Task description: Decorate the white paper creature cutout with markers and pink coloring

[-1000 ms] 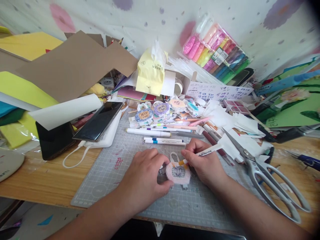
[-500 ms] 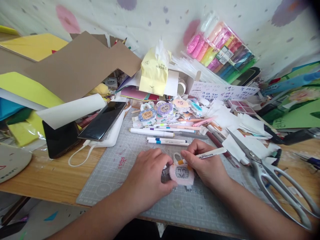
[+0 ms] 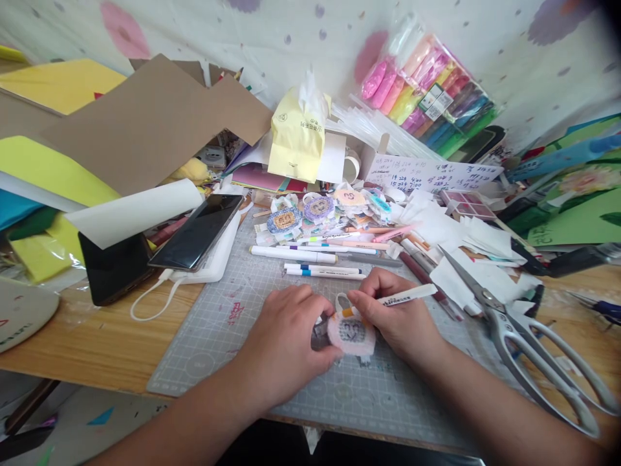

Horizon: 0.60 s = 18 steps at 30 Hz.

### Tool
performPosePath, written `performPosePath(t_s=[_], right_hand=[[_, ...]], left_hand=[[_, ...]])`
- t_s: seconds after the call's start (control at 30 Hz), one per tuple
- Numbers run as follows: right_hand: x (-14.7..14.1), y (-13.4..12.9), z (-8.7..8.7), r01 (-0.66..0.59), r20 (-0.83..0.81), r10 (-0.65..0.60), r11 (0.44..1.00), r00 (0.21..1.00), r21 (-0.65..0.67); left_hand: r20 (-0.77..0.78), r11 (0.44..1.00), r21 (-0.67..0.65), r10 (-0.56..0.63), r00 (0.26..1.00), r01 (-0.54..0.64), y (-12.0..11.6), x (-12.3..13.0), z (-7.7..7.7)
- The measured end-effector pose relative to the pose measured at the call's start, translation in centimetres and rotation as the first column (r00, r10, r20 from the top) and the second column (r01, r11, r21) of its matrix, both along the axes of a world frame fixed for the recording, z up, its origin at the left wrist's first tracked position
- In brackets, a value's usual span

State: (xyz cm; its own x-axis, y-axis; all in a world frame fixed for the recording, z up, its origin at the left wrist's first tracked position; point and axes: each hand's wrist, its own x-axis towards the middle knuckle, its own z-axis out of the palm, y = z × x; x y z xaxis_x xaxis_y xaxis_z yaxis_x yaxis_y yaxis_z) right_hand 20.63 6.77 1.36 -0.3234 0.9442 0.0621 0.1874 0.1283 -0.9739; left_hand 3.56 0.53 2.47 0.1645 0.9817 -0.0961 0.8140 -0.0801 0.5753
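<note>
over the grey mat (image 3: 194, 362), the left hand (image 3: 291, 343) has a narrow grip on the left edge of a small pink charm (image 3: 352, 336); the right hand (image 3: 395, 317) grips a marker (image 3: 410, 296) near its top. the charm looks light, soft and easily bent, probably best pinched gently by the rim.

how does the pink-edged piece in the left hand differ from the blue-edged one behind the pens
The pink-edged piece has a grey centre, the blue-edged piece an orange-brown one. The left hand holds the pink-edged piece; the blue-edged piece lies unheld. Both have a face drawn in the middle.
</note>
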Motion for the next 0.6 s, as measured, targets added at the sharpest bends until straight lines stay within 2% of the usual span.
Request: performPosePath(t_s=[0.6], right_hand=[[0.2,0.17,-0.29,0.022,-0.029,-0.023,0.999,0.999,-0.028]], left_hand=[[-0.004,1.0,0.014,-0.009,1.0,0.009,0.12,0.0,0.04]])
